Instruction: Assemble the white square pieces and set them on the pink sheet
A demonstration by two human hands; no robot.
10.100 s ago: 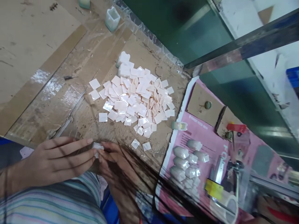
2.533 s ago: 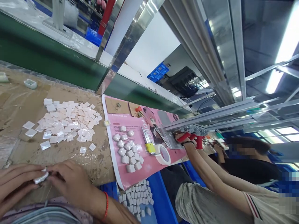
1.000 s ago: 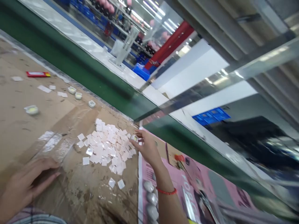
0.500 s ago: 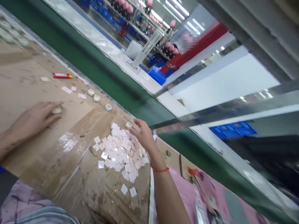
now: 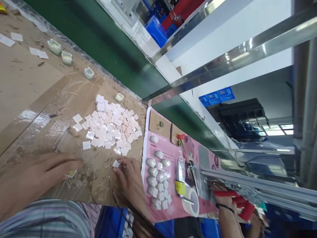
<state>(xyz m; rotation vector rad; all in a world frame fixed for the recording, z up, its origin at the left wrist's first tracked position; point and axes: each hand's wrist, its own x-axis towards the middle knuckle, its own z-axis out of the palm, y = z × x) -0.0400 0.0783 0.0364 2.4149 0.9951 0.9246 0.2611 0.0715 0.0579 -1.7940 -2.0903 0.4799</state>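
Observation:
My left hand [image 5: 47, 172] rests low over the cardboard-covered table, fingers closed on a small whitish piece with a yellowish face [image 5: 71, 173], partly hidden under them. To the right, my right hand [image 5: 130, 177] pinches a small white square [image 5: 115, 163] between thumb and fingertips, just above the cardboard. Beyond both hands lies a loose pile of pale square pieces [image 5: 109, 124]. Behind that pile sits a small whitish block [image 5: 119, 97] with a yellowish hollow. Similar pieces [image 5: 89, 73] stand in a line toward the far left.
A pink printed sheet [image 5: 170, 208] on the right holds rows of white faceted blocks [image 5: 158, 181], a tape roll [image 5: 192, 201] and a yellow-marked tool [image 5: 180, 187]. Another person's arm [image 5: 226, 211] is beside red handles [image 5: 237, 201]. A green ledge [image 5: 99, 43] borders the far side.
The view has swung right and down. My right hand has come from behind the pile to its near side and now pinches a square. My left hand has moved rightward and closer with its piece.

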